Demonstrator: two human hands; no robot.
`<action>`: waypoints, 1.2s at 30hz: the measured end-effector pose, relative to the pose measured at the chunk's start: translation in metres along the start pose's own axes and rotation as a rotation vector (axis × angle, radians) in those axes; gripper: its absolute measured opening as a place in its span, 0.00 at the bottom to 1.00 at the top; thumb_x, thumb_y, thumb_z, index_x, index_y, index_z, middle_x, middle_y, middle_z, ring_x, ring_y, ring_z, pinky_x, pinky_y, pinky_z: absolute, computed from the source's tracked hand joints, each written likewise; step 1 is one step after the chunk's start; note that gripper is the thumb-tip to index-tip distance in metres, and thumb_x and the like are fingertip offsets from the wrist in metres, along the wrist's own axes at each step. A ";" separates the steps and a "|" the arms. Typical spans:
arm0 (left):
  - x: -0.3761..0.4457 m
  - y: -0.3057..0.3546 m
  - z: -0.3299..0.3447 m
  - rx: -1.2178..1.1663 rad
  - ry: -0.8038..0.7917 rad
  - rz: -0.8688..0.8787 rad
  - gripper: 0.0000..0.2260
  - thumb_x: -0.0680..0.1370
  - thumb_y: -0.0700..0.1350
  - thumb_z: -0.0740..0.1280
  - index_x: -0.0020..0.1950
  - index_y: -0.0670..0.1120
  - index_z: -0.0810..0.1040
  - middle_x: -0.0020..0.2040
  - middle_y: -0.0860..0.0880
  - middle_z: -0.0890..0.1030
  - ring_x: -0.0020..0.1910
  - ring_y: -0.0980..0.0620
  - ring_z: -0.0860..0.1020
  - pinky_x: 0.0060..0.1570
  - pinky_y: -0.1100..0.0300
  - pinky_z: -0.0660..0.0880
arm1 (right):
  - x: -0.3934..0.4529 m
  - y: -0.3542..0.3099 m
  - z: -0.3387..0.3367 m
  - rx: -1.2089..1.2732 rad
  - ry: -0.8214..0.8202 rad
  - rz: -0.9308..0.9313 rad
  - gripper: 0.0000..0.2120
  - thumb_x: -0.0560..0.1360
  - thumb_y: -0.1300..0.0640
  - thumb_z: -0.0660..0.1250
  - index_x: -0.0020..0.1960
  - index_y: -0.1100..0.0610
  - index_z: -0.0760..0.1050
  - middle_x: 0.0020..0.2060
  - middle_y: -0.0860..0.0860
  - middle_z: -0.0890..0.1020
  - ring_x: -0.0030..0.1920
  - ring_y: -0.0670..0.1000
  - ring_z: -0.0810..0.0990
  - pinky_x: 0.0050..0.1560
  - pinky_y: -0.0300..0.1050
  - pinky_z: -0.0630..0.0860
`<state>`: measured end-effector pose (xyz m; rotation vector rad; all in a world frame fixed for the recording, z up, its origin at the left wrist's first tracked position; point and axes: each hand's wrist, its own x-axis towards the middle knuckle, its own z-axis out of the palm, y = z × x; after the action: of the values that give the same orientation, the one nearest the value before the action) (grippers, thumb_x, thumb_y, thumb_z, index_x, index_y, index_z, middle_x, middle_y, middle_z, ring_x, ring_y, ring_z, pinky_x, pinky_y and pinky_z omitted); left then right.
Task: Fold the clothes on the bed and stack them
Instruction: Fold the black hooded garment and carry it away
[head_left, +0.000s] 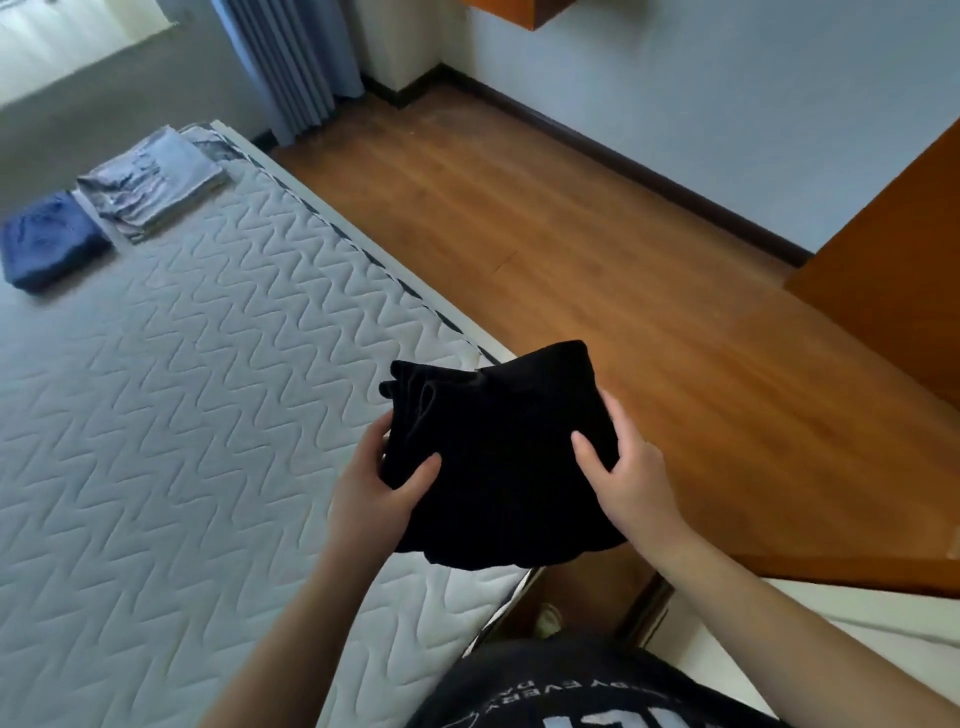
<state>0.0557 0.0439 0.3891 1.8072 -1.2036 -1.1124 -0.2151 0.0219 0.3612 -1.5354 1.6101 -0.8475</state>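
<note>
A folded black garment (493, 447) hangs in the air over the near right corner of the bed (182, 389). My left hand (374, 483) grips its left edge, thumb on top and fingers underneath. My right hand (623, 473) grips its right edge the same way. At the far end of the mattress lies a stack of folded light blue and grey clothes (153, 182). A folded dark blue garment (49, 241) lies just left of that stack.
The quilted white mattress runs from the far left to the near middle. Wooden floor (545, 234) lies to its right. A blue curtain (291, 62) hangs at the far wall. An orange-brown cabinet (893, 270) stands at the right.
</note>
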 end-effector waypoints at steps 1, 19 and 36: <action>0.003 0.000 0.001 -0.002 0.002 -0.003 0.23 0.69 0.58 0.73 0.61 0.72 0.70 0.50 0.66 0.81 0.48 0.63 0.82 0.51 0.48 0.81 | 0.003 0.002 -0.001 0.000 0.003 0.008 0.27 0.80 0.47 0.63 0.77 0.43 0.59 0.67 0.41 0.75 0.65 0.40 0.74 0.64 0.47 0.76; 0.098 0.063 0.127 -0.064 -0.233 0.092 0.24 0.69 0.55 0.74 0.64 0.65 0.72 0.52 0.60 0.82 0.51 0.59 0.82 0.53 0.50 0.81 | 0.060 0.073 -0.092 -0.003 0.197 0.129 0.27 0.80 0.45 0.62 0.76 0.43 0.59 0.67 0.40 0.74 0.64 0.40 0.75 0.61 0.43 0.77; 0.130 0.140 0.231 -0.209 0.119 -0.074 0.21 0.68 0.53 0.74 0.59 0.65 0.76 0.51 0.56 0.84 0.50 0.54 0.84 0.51 0.48 0.81 | 0.222 0.123 -0.190 0.116 -0.106 0.046 0.28 0.77 0.37 0.63 0.74 0.36 0.58 0.64 0.28 0.71 0.62 0.31 0.72 0.52 0.26 0.73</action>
<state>-0.1785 -0.1437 0.3841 1.7428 -0.9223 -1.1111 -0.4430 -0.1975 0.3357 -1.4328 1.4882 -0.8067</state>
